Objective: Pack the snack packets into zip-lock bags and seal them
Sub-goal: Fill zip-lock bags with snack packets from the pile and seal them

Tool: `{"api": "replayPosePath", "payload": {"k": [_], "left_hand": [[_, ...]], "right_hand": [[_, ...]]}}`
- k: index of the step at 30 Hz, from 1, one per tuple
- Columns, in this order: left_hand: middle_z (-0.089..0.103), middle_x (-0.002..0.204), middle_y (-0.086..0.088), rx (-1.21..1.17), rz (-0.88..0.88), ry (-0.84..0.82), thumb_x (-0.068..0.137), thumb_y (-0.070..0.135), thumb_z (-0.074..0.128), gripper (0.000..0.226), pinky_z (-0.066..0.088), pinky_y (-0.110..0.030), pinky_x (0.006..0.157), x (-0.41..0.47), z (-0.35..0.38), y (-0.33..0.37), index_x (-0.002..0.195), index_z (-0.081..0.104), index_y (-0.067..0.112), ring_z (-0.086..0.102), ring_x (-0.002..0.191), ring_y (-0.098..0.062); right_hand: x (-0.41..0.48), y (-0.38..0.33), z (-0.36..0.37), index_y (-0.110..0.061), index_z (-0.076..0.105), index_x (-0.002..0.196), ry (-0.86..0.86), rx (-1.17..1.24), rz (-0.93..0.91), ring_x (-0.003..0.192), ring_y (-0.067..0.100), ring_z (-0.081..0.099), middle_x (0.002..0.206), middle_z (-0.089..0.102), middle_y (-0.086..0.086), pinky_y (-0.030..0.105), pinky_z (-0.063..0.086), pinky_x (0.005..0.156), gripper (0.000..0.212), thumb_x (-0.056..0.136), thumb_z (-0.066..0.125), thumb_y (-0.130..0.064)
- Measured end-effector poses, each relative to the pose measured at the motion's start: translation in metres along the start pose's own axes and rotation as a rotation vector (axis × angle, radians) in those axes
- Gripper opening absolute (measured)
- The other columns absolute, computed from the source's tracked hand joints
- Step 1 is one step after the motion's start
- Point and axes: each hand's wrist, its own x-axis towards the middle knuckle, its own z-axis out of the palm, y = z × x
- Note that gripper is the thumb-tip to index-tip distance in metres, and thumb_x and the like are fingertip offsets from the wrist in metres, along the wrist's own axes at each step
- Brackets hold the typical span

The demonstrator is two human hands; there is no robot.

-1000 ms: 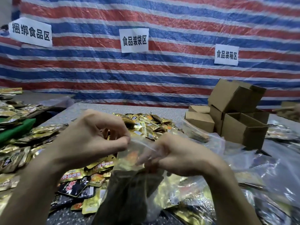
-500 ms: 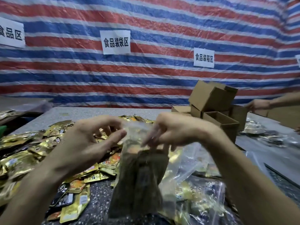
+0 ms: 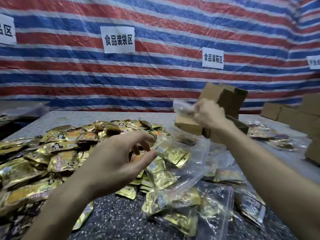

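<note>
A big heap of gold snack packets (image 3: 69,146) covers the left half of the speckled table (image 3: 117,213). My left hand (image 3: 119,161) hovers over the heap's right edge with fingers loosely spread and nothing in them. Just past its fingertips lies a clear zip-lock bag (image 3: 173,158) with gold packets in it. My right hand (image 3: 209,115) is raised far to the right in front of the cardboard boxes (image 3: 230,101). It grips a blurred clear zip-lock bag (image 3: 183,108) in its curled fingers. What that bag contains is too blurred to tell.
More clear bags with packets (image 3: 207,201) lie at the near right. Low cardboard boxes (image 3: 188,125) stand behind my right hand, and further boxes (image 3: 294,115) line the right edge. Filled bags (image 3: 270,137) lie beyond my right forearm. A striped tarp with paper signs (image 3: 118,39) forms the back wall.
Both hands were pinching the top of a filled bag in front of me. My left hand has let go and dropped open over the heap. My right hand has swung a bag up and right toward the boxes.
</note>
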Motion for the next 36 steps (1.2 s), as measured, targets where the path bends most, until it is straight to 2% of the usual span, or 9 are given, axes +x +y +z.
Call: {"api": "replayPosePath", "payload": {"k": [5,11,15,21,24,26,30,33,36], "left_hand": [[0.064,0.097,0.031,0.032,0.01,0.01,0.083,0.073,0.047,0.048,0.055,-0.027,0.074,-0.001,0.003,0.007,0.117,0.062,0.042,0.062,0.091,0.008],[0.063,0.098,0.034,0.043,-0.009,0.047,0.082,0.067,0.051,0.042,0.053,-0.025,0.07,-0.001,-0.004,0.011,0.112,0.064,0.041,0.062,0.092,0.007],[0.065,0.093,0.028,0.04,-0.02,0.177,0.083,0.054,0.057,0.031,0.057,-0.031,0.074,-0.001,-0.01,0.018,0.107,0.066,0.037,0.062,0.092,0.005],[0.068,0.095,0.024,0.062,0.047,0.26,0.085,0.051,0.053,0.032,0.053,-0.024,0.073,-0.011,-0.02,0.034,0.106,0.067,0.033,0.065,0.092,-0.001],[0.067,0.097,0.023,0.09,0.041,0.271,0.086,0.048,0.054,0.029,0.051,-0.02,0.075,-0.017,-0.018,0.04,0.106,0.067,0.032,0.065,0.094,0.0],[0.067,0.097,0.021,0.102,0.005,0.262,0.087,0.047,0.054,0.03,0.051,-0.022,0.076,-0.022,-0.015,0.042,0.107,0.067,0.029,0.064,0.094,-0.001],[0.065,0.1,0.018,0.233,-0.06,0.225,0.091,0.039,0.058,0.023,0.051,-0.035,0.082,-0.042,-0.01,0.036,0.111,0.064,0.03,0.06,0.094,-0.004],[0.066,0.095,0.018,0.298,-0.193,0.259,0.094,0.035,0.059,0.017,0.049,-0.022,0.077,-0.073,-0.016,0.02,0.109,0.065,0.029,0.061,0.087,-0.001],[0.065,0.079,0.016,0.307,-0.466,0.324,0.099,0.033,0.053,0.014,0.041,-0.015,0.06,-0.114,-0.03,-0.008,0.094,0.065,0.029,0.059,0.071,0.0]], "right_hand": [[-0.033,0.019,0.06,-0.021,0.07,0.101,-0.331,-0.08,0.022,0.085,0.02,0.064,0.097,0.071,0.001,0.037,0.053,0.078,0.024,0.086,0.062,-0.038],[-0.037,-0.012,0.03,-0.018,0.071,0.099,-0.187,-0.014,-0.002,0.088,0.023,0.065,0.096,0.072,0.001,0.036,0.053,0.077,0.033,0.088,0.063,-0.048],[-0.063,-0.064,-0.002,-0.023,0.074,0.103,-0.096,0.333,-0.174,0.087,0.01,0.066,0.094,0.073,-0.008,0.039,0.057,0.08,0.028,0.092,0.061,-0.044],[-0.108,-0.112,-0.006,-0.025,0.074,0.103,-0.196,0.653,-0.351,0.089,0.009,0.067,0.096,0.073,-0.009,0.043,0.058,0.083,0.023,0.09,0.063,-0.04],[-0.113,-0.116,0.004,-0.031,0.068,0.082,-0.299,0.619,-0.375,0.084,0.01,0.065,0.085,0.07,-0.011,0.047,0.056,0.086,0.004,0.079,0.066,-0.028],[-0.111,-0.118,0.009,-0.032,0.064,0.075,-0.338,0.588,-0.397,0.083,0.008,0.065,0.083,0.068,-0.011,0.048,0.057,0.084,0.011,0.078,0.069,-0.023],[-0.11,-0.124,0.016,-0.027,0.072,0.097,-0.364,0.604,-0.513,0.091,0.006,0.066,0.096,0.07,-0.011,0.041,0.058,0.085,0.013,0.092,0.066,-0.038],[-0.116,-0.126,0.017,-0.031,0.072,0.102,-0.508,0.524,-0.676,0.091,0.001,0.065,0.099,0.069,-0.015,0.034,0.056,0.085,0.021,0.093,0.061,-0.046],[-0.124,-0.127,0.017,-0.035,0.07,0.106,-0.685,0.478,-0.783,0.092,-0.011,0.062,0.103,0.068,-0.022,0.012,0.051,0.08,0.021,0.093,0.059,-0.047]]}}
